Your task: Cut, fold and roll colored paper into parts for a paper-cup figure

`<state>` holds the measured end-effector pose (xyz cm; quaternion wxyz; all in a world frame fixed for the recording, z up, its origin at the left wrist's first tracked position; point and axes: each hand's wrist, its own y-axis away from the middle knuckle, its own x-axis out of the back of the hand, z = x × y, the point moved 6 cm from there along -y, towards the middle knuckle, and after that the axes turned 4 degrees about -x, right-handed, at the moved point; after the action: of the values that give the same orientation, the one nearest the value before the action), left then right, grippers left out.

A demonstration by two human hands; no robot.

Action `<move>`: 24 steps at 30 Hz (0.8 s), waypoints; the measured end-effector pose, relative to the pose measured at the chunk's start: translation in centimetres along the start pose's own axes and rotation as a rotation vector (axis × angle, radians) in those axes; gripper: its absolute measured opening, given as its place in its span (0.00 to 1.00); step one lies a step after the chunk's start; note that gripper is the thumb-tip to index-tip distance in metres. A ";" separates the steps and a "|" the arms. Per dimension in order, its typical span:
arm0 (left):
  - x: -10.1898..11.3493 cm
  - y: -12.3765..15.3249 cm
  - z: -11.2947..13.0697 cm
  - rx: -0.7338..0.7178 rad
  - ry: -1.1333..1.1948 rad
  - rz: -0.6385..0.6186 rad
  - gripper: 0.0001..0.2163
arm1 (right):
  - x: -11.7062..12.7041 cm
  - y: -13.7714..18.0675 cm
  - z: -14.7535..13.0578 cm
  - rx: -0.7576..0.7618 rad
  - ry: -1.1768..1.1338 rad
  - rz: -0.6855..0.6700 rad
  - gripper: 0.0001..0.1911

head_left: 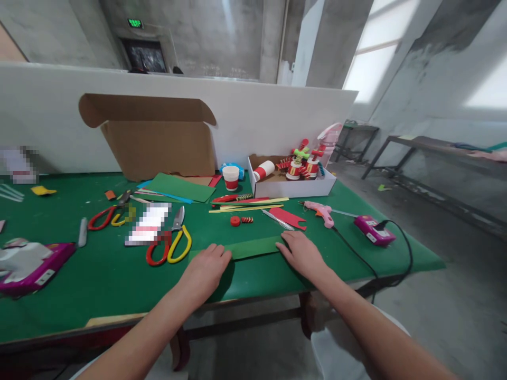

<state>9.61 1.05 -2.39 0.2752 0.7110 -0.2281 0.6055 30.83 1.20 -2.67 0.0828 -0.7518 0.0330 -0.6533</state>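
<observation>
Green-covered table (99, 285) fills the view, with an open cardboard box (158, 142) standing at its far edge and a white box (293, 186) of red cup figures towards the far right corner. Near the front edge lies a long green paper strip (253, 247), and both hands are on it: left hand (206, 269) flat over its left end, right hand (303, 256) flat over its right end. The fingers are unclenched and grip nothing, palms pinning it, likely to keep it flat. Red-and-yellow scissors (170, 247) sit just left of the strip, a pink glue gun (322, 212) beyond the right hand
</observation>
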 end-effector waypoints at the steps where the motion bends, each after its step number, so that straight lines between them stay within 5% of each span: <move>1: 0.1 0.0 0.0 0.008 0.009 0.005 0.15 | 0.2 0.1 0.0 -0.011 0.039 -0.002 0.14; 10: 1.0 -0.7 0.3 0.139 0.040 0.067 0.10 | 1.6 -0.2 -1.2 -0.014 0.163 0.033 0.16; 14: 1.1 -0.8 0.6 0.117 0.000 0.114 0.11 | 2.0 0.6 -4.4 0.224 -0.105 0.176 0.21; 17: 1.4 -0.3 1.7 0.035 -0.001 0.165 0.09 | 0.7 1.9 -7.5 0.442 -0.263 0.084 0.22; 24: 0.6 0.8 3.8 -0.069 0.037 0.156 0.10 | -1.3 3.0 -9.3 0.459 -0.179 0.005 0.11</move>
<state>11.94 -2.09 -2.15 0.2559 0.6698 -0.2983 0.6300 21.58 -2.28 -3.19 0.2555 -0.7682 -0.1217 -0.5742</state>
